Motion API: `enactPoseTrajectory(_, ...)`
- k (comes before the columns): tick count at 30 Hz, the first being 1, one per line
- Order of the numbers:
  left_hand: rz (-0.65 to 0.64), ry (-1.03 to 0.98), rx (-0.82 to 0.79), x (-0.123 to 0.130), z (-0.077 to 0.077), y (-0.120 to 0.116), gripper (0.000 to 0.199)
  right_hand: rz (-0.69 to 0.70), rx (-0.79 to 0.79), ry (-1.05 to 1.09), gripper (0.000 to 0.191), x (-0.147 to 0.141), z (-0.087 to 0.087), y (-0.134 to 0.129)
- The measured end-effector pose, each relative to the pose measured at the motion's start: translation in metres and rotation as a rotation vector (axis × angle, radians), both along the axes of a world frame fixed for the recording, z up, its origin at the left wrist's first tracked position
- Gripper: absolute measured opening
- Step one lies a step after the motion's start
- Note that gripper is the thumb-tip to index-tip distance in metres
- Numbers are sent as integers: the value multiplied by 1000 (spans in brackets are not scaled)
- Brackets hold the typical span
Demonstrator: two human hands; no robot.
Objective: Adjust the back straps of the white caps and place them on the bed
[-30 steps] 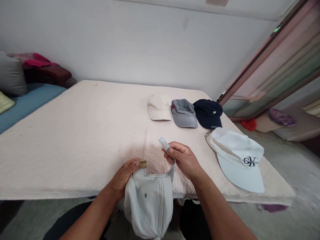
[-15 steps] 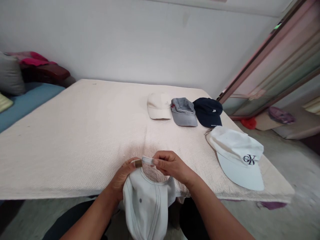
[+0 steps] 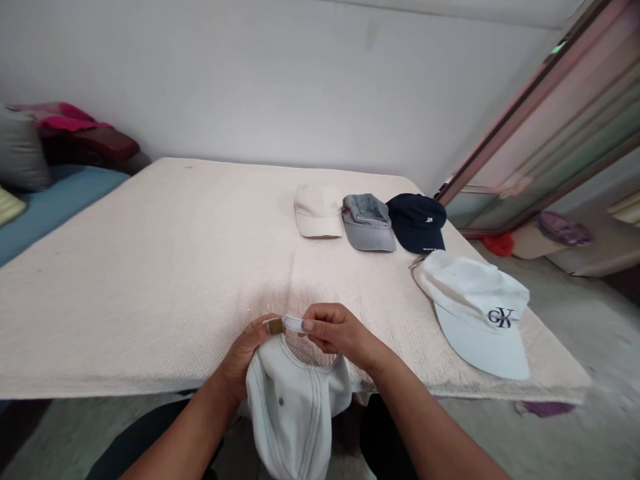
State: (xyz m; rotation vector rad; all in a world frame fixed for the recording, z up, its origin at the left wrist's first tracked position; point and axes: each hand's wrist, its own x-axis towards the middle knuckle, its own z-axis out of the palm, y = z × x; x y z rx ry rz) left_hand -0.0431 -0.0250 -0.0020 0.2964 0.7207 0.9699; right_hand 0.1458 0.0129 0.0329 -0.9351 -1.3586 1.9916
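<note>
A white cap point(image 3: 293, 407) hangs at the table's front edge, its back opening turned up toward me. My left hand point(image 3: 246, 353) is closed on the left side of that opening, with the thumb by a brown buckle point(image 3: 275, 326). Between finger and thumb, my right hand point(image 3: 336, 328) pinches the light back strap point(image 3: 293, 324), which spans from the buckle to my fingertips. The cap's brim is hidden below.
On the cream-covered table point(image 3: 165, 280) lie a beige cap point(image 3: 319, 208), a grey cap point(image 3: 369, 220), a navy cap point(image 3: 417, 220) and a white cap with black letters point(image 3: 480, 307). A wall point(image 3: 250, 80) rises behind; a blue-covered seat point(image 3: 75, 193) stands left.
Both hands keep their hold on the cap, almost in place. The strap end and my right fingers have shifted very slightly to the left, toward the buckle.
</note>
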Motion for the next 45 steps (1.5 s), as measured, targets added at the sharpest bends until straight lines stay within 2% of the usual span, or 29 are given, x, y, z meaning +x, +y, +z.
enactPoseTrajectory(5, 0, -17, 47, 3, 3, 0, 8, 10, 120, -126, 31, 1, -1, 1)
enactPoseTrajectory(12, 29, 37, 71, 4, 0, 1, 11, -68, 231, -157, 29, -2, -4, 1)
enactPoseTrajectory(19, 68, 112, 60, 4, -1, 1, 17, -28, 198, -181, 26, -4, -3, 0)
enactPoseTrajectory(26, 90, 191, 65, 4, -2, 2, 22, -73, 233, -182, 29, -2, -3, 0)
enactPoseTrajectory(33, 132, 213, 27, 6, 0, 2, 25, -161, 177, -121, 26, -10, -9, -1)
enactPoseTrajectory(45, 78, 148, 16, 8, -1, 0, 15, 3, 104, -121, 26, -9, -2, -1)
